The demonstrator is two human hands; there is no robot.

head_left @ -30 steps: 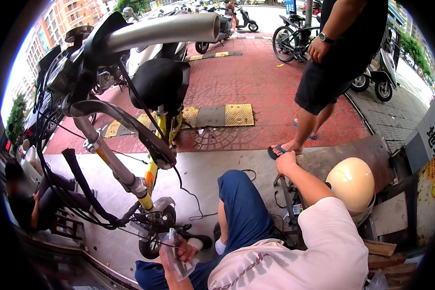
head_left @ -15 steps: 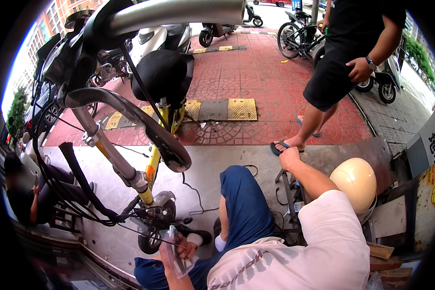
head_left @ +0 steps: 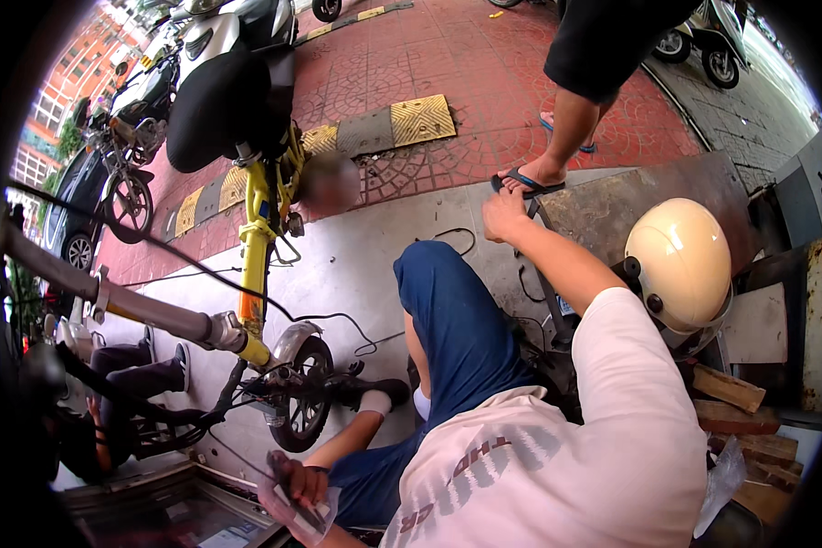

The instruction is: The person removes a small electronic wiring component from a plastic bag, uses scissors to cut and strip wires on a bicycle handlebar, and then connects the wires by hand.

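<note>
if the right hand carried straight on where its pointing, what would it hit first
Probably the toe of the nearer dark flip-flop, just beyond the right hand in the picture; depth is unclear, so the hand might pass above instead.

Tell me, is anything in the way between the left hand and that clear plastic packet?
Nothing obvious: the left hand holds the clear plastic packet. A thin dark cable reaches toward them; whether it passes between is unclear.
</note>
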